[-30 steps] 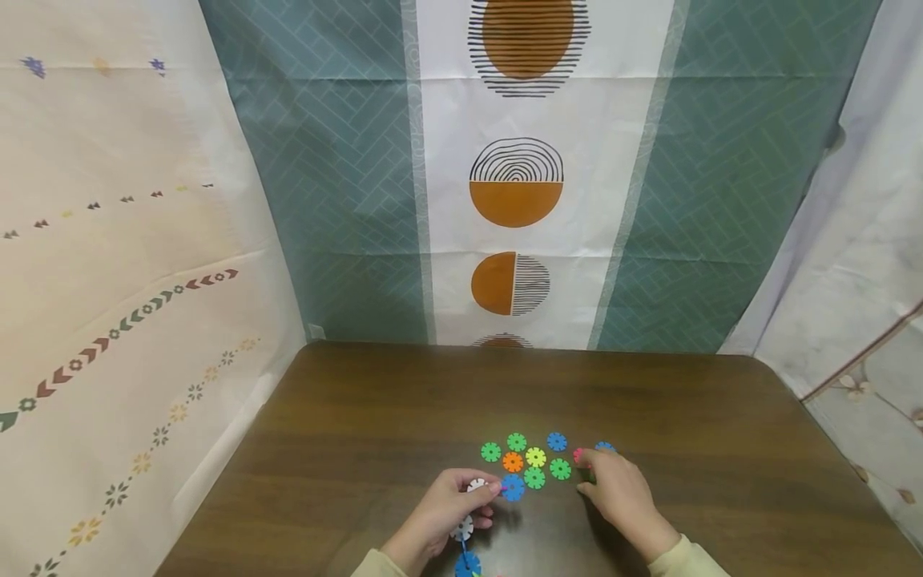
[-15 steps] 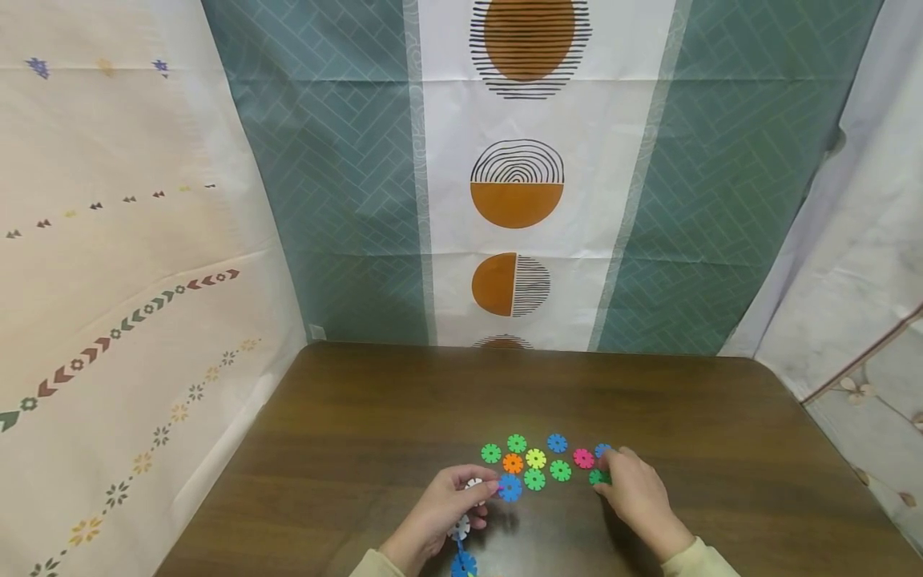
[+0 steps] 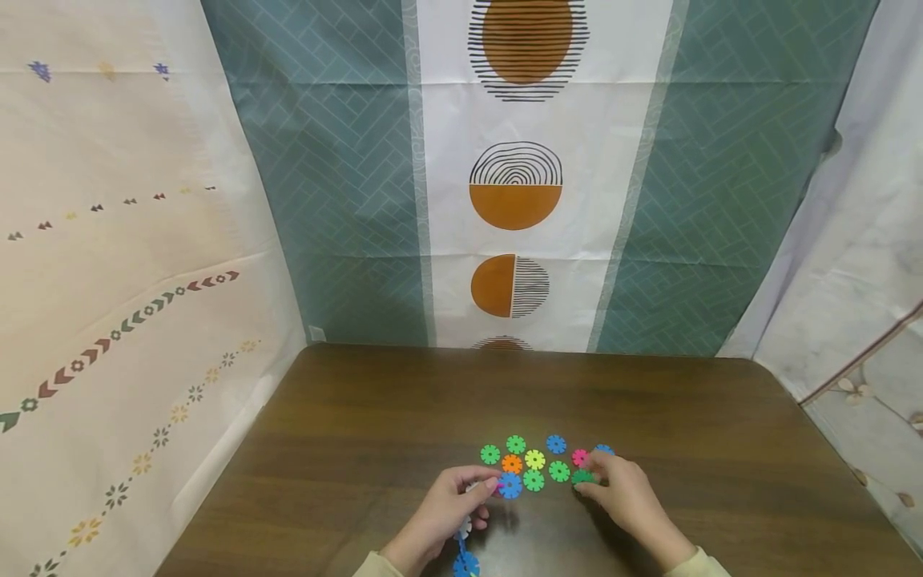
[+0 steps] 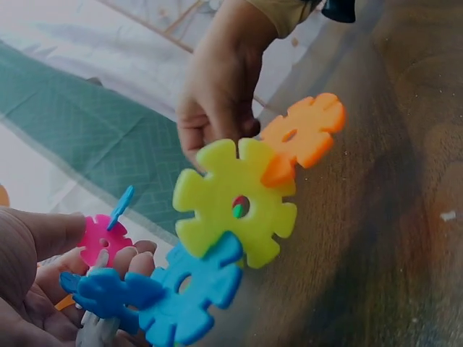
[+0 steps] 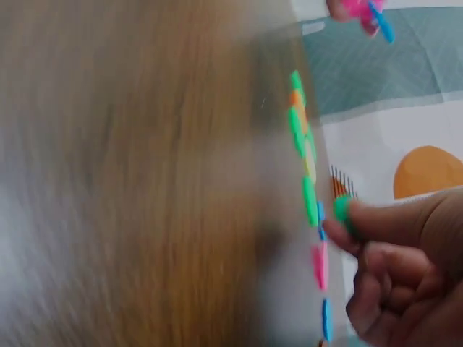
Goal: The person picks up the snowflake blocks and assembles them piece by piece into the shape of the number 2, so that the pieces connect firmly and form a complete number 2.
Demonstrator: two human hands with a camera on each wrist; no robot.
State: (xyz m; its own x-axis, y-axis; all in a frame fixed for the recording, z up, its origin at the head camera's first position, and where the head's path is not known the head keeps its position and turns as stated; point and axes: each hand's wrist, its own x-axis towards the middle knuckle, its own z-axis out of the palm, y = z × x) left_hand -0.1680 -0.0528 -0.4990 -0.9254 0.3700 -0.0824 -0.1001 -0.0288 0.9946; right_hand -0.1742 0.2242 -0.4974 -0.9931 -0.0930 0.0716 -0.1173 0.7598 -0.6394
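Observation:
My left hand [image 3: 453, 506] grips a chain of notched plastic interlocking discs. The thumb and fingers pinch a pink disc [image 4: 103, 242], with a blue disc [image 3: 510, 485] slotted into it. Lower on the chain are a white disc [image 3: 465, 527], blue discs [image 4: 192, 289], a yellow disc [image 4: 231, 206] and an orange disc [image 4: 307, 130] at the end nearer the camera. Between thumb and fingertip, my right hand [image 3: 626, 489] pinches a green disc [image 5: 342, 208], held off the table. Its fingers partly cover the loose discs behind it.
Several loose discs lie flat on the brown table [image 3: 375, 417] beyond my hands, among them an orange disc [image 3: 512, 464], a yellow disc [image 3: 534, 459], a pink disc [image 3: 580, 457] and a blue disc [image 3: 556, 444]. Patterned cloths hang around the table's back and sides.
My right hand passed from the pink disc rightward to the green disc, picked it up and has come back left with it. My left hand stays nearly in place with the chain.

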